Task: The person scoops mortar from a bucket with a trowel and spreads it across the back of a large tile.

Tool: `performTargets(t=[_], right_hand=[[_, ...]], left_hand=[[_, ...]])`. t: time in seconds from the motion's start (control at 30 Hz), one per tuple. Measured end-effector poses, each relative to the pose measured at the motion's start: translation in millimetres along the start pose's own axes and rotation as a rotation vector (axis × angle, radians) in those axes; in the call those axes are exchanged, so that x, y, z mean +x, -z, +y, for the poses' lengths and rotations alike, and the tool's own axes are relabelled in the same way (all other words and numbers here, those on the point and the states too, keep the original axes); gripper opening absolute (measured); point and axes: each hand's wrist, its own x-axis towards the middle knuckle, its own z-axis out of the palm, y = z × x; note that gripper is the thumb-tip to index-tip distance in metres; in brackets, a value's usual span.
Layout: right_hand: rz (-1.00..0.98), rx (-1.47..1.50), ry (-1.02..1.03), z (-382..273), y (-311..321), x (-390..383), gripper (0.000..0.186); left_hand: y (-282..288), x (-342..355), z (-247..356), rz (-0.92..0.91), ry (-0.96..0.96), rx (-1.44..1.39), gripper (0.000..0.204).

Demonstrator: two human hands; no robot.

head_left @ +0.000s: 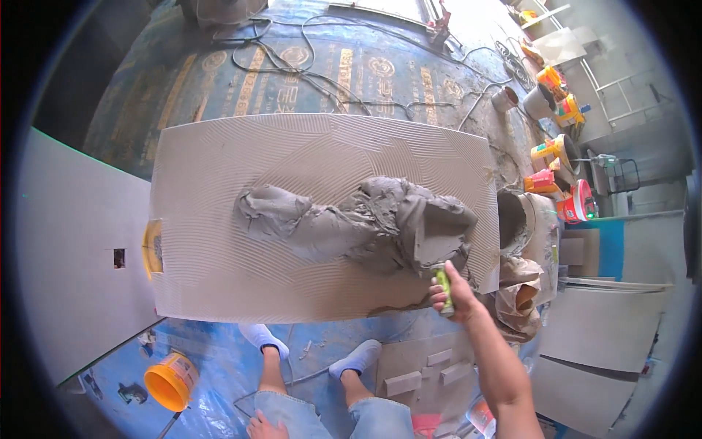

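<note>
My right hand (458, 293) is wrapped round the green handle of a trowel (444, 282) at the near right edge of a large light tile (197, 256). The trowel's blade is smeared with grey mortar and pressed against the right end of a long, lumpy heap of mortar (329, 228). Combed ridges of thin mortar cover much of the tile around the heap. My left hand (267, 426) lies on my left thigh, fingers stretched out and partly cut off by the lower edge; it holds nothing.
A yellow bucket (171, 382) stands at lower left on blue sheeting. Right of the tile are a dark-mouthed bucket (513, 219), a crumpled paper bag (519, 296) and several other buckets. Cables (307, 71) cross the far floor. A large pale panel (80, 249) stands left.
</note>
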Motion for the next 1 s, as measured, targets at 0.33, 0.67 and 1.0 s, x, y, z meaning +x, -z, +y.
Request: performTargets(t=[0.33, 0.67, 1.0], right_hand=[[-0.006, -0.282, 0.065, 148, -207, 71, 0.057], [0.486, -1.784, 0.35, 93, -191, -1, 0.057], [0.471, -0.369, 0.012, 43, -4, -8, 0.06]], left_hand=[[61, 39, -51, -0.174, -0.014, -0.149, 0.045], [-1, 62, -119, -0.282, -0.212, 0.01, 0.046], [72, 57, -39, -0.215, 0.076, -0.148, 0.077]])
